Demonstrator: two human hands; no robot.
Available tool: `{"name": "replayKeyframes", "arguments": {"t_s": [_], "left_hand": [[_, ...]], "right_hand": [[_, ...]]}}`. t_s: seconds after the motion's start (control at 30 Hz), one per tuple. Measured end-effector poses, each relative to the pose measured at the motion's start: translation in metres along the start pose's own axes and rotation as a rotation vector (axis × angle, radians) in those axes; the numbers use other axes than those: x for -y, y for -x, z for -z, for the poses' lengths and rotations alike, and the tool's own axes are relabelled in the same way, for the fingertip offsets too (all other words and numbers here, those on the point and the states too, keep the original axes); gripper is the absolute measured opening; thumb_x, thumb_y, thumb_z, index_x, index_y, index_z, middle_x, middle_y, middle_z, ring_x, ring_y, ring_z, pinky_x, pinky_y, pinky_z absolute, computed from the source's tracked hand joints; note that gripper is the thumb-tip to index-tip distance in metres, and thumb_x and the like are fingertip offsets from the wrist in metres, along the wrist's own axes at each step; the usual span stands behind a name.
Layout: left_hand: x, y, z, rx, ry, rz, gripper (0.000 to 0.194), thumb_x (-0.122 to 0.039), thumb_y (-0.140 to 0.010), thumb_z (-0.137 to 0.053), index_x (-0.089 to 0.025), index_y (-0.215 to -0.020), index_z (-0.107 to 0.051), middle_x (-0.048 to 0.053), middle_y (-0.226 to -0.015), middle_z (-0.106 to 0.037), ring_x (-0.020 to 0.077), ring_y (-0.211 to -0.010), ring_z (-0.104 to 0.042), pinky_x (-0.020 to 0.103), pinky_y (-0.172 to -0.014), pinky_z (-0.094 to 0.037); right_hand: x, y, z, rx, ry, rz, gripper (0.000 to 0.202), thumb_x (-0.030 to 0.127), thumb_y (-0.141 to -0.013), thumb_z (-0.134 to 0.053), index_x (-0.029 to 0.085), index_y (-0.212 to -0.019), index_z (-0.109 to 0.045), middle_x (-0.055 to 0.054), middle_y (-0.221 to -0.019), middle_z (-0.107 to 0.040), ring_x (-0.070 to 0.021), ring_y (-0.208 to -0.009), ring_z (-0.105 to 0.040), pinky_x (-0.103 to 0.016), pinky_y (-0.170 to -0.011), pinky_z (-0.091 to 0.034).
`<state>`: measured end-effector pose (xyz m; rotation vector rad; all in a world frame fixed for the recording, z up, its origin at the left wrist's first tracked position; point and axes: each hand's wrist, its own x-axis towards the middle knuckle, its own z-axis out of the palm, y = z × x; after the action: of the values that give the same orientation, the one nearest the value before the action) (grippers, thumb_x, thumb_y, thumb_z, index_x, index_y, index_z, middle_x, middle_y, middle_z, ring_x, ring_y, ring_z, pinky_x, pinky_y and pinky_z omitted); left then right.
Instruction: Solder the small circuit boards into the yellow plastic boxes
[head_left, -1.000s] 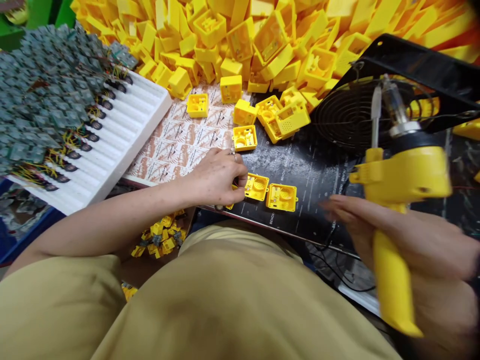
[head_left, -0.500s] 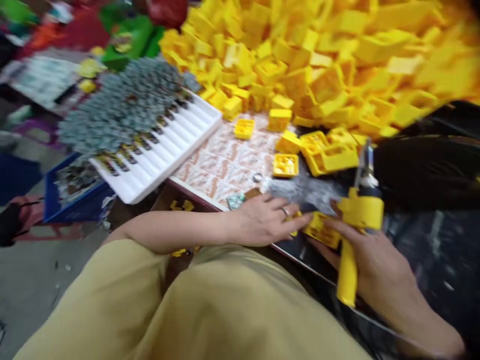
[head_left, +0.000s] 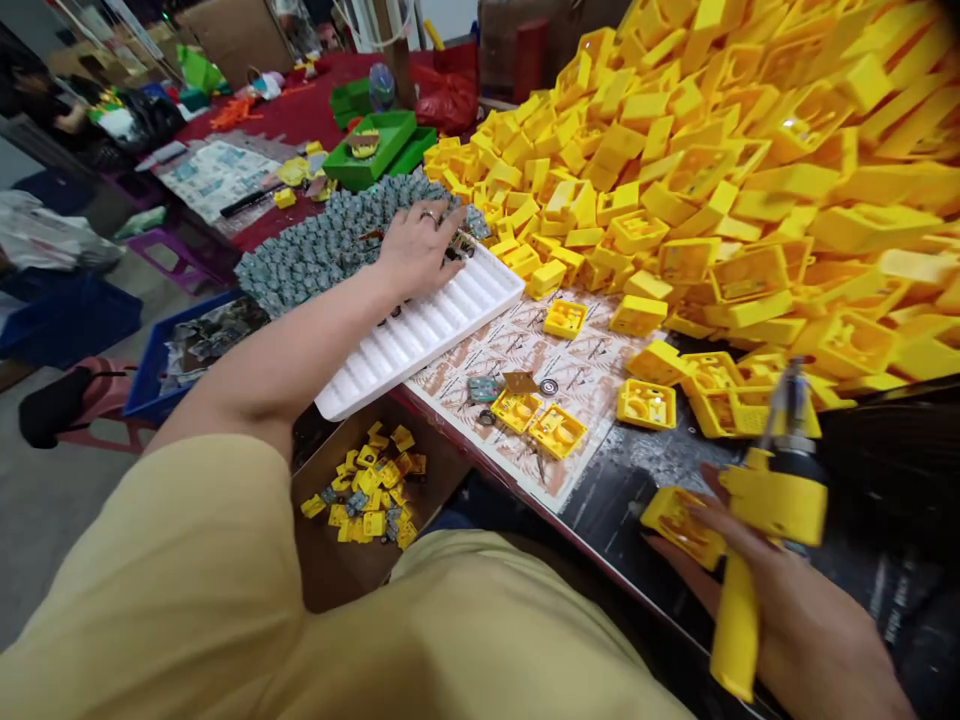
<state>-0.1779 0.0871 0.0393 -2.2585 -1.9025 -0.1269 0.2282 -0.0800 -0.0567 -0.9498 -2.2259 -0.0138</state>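
Observation:
My left hand (head_left: pixel 421 252) reaches over a white foam tray (head_left: pixel 420 345), fingers spread at the row of small dark-ended parts along the grey heap (head_left: pixel 322 240). Its fingertips are partly hidden among those parts. In my right hand (head_left: pixel 787 590) is a yellow electric screwdriver (head_left: pixel 776 500), its tip pointing away from me. The same hand's fingers also grip a yellow plastic housing (head_left: pixel 682 522) above the black table edge. Two open yellow housings, one of them (head_left: pixel 559 431) nearer me, lie on the patterned board beside a small circuit board (head_left: pixel 482 389) and a round metal piece (head_left: pixel 548 386).
A large pile of yellow housings (head_left: pixel 675 190) fills the back right. Below the table edge, a cardboard box (head_left: pixel 315 570) holds yellow assemblies. A blue crate (head_left: pixel 161 375) stands at left, and green trays (head_left: pixel 382 150) sit farther back.
My left hand has moved from beside the right hand, up and left to the foam tray. The two housings on the patterned board now show. My right hand still holds the screwdriver and a housing.

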Motion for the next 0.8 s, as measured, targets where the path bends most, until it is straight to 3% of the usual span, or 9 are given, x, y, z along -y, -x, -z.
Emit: {"name": "replayKeyframes", "arguments": {"t_s": [0.1, 0.2, 0.33, 0.47, 0.57, 0.67, 0.8], "left_hand": [[0.020, -0.023, -0.007, 0.123, -0.061, 0.002, 0.065, -0.068, -0.092, -0.026, -0.023, -0.130, -0.053, 0.002, -0.129, -0.056, 0.0252, -0.118, -0.038, 0.045, -0.097, -0.024], [0.018, -0.023, 0.005, 0.139, -0.092, -0.024, 0.074, -0.068, -0.093, -0.002, -0.024, -0.131, -0.048, 0.000, -0.123, -0.056, 0.0195, -0.106, -0.035, 0.043, -0.089, -0.028], [0.006, -0.016, 0.045, 0.017, -0.121, 0.026, 0.084, -0.065, -0.094, 0.004, -0.006, -0.147, -0.023, 0.010, -0.137, -0.046, 0.0230, -0.109, -0.039, 0.048, -0.094, -0.030], [-0.017, -0.028, 0.068, -0.174, -0.086, 0.024, 0.083, -0.067, -0.095, 0.004, -0.009, -0.137, -0.038, 0.008, -0.135, -0.048, 0.0186, -0.115, -0.043, 0.039, -0.101, -0.033], [-0.052, -0.045, 0.062, -0.299, 0.109, 0.012, 0.066, -0.064, -0.099, -0.006, -0.017, -0.126, -0.043, -0.001, -0.120, -0.058, 0.0105, -0.101, -0.046, 0.030, -0.099, -0.037], [-0.089, -0.062, 0.038, -0.206, 0.432, 0.020, 0.040, -0.054, -0.102, -0.031, -0.020, -0.105, -0.052, -0.002, -0.105, -0.065, 0.0094, -0.087, -0.045, 0.029, -0.091, -0.040], [-0.118, -0.071, 0.012, -0.053, 0.674, -0.099, 0.042, -0.058, -0.091, -0.051, -0.020, -0.075, -0.055, 0.001, -0.091, -0.065, 0.0096, -0.085, -0.049, 0.030, -0.087, -0.044]], "right_hand": [[0.002, 0.005, -0.003, 0.080, 0.048, 0.016, 0.033, 0.027, -0.090, -0.063, 0.015, -0.120, -0.057, -0.010, -0.104, -0.069, -0.0219, -0.079, -0.071, -0.032, -0.062, -0.061], [0.005, 0.006, -0.002, 0.086, 0.060, -0.001, 0.034, 0.026, -0.089, -0.065, 0.016, -0.120, -0.057, -0.008, -0.100, -0.070, -0.0203, -0.079, -0.071, -0.029, -0.063, -0.059], [0.007, 0.006, 0.001, 0.086, 0.059, -0.031, 0.038, 0.022, -0.085, -0.070, 0.019, -0.120, -0.057, -0.006, -0.098, -0.072, -0.0196, -0.083, -0.071, -0.028, -0.070, -0.058], [0.007, 0.006, 0.002, 0.113, 0.078, -0.067, 0.038, 0.023, -0.084, -0.071, 0.019, -0.119, -0.057, -0.007, -0.101, -0.072, -0.0197, -0.088, -0.071, -0.028, -0.074, -0.058], [0.007, 0.004, 0.002, 0.104, 0.084, -0.061, 0.034, 0.023, -0.084, -0.071, 0.017, -0.115, -0.058, -0.008, -0.099, -0.072, -0.0197, -0.088, -0.071, -0.028, -0.076, -0.057], [0.009, 0.002, 0.002, 0.088, 0.080, -0.059, 0.035, 0.022, -0.084, -0.071, 0.016, -0.115, -0.057, -0.008, -0.097, -0.072, -0.0187, -0.084, -0.070, -0.028, -0.075, -0.057], [0.009, 0.000, 0.003, 0.110, 0.042, -0.076, 0.039, 0.027, -0.086, -0.070, 0.019, -0.121, -0.054, -0.006, -0.097, -0.071, -0.0197, -0.088, -0.070, -0.031, -0.078, -0.058]]}}
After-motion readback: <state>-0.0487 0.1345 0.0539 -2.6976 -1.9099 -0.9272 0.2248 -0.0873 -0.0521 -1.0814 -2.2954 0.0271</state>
